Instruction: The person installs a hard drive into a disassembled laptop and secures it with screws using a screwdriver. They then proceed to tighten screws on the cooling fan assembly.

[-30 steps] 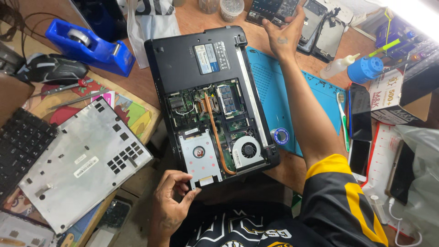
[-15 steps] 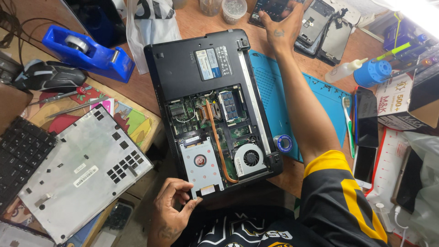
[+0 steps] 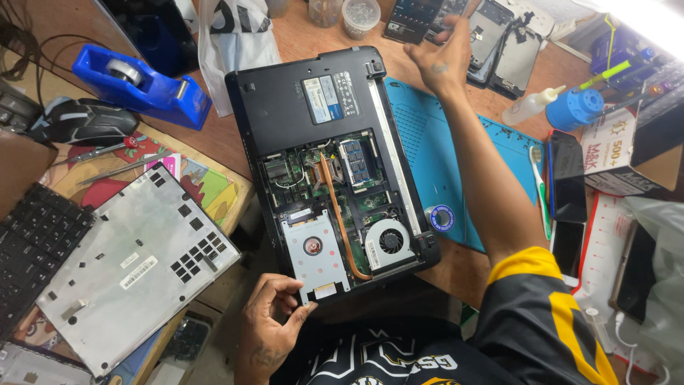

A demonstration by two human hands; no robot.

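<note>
Two hands: left grip (image 3: pixel 274 314) pinching hard drive (image 3: pixel 313 257) edge; right grip (image 3: pixel 438 60) loosely apart

Blue tape dispenser (image 3: pixel 146 89), keyboard (image 3: pixel 32 249), removed metal cover (image 3: pixel 135 267), mouse (image 3: pixel 82 121).

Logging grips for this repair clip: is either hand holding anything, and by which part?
The left hand pinches the near edge of the hard drive in the opened laptop. The right hand hangs over the phones, gripping nothing visible.

One opened laptop (image 3: pixel 335 164) lay by the left hand's (image 3: pixel 271 324) fingers. One blue tape dispenser (image 3: pixel 142 85), one mouse (image 3: pixel 85 121) and two plastic cups (image 3: pixel 342 13) sat farther off.
</note>
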